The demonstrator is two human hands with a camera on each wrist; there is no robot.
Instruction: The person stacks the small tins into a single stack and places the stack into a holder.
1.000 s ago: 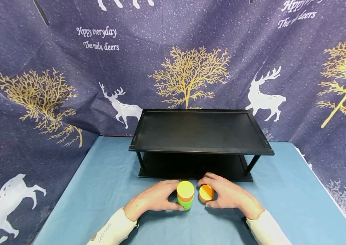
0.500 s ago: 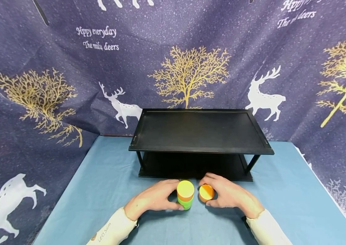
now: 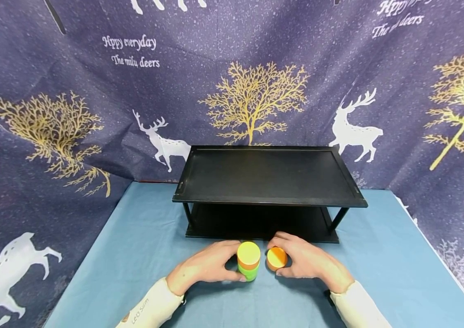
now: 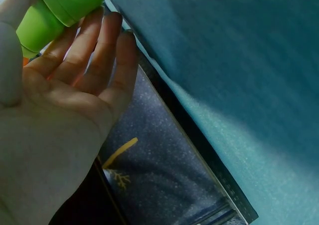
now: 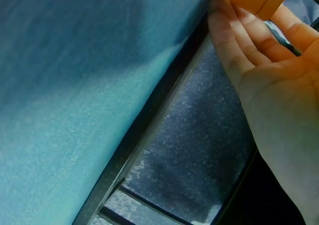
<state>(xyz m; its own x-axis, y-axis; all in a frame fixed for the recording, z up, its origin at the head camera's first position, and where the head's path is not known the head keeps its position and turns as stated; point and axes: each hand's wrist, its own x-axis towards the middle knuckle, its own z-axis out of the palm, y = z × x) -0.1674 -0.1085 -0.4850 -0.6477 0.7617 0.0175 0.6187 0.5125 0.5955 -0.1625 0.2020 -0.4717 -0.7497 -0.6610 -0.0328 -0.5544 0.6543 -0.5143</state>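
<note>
Hands (image 3: 215, 263) (image 3: 306, 260) gripping yellow-topped cylinder (image 3: 248, 261), orange cylinder (image 3: 277, 259), shelf (image 3: 265, 175) behind

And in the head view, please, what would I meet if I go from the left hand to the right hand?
Left hand → yellow-topped green object → small orange object → right hand.

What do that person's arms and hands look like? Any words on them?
The left sleeve and right sleeve are cream. The left one has small, hard-to-read lettering and a brown patch; the right shows no writing. The left hand and right hand wear no gloves. A small dark thing peeks out by each cuff.
</note>
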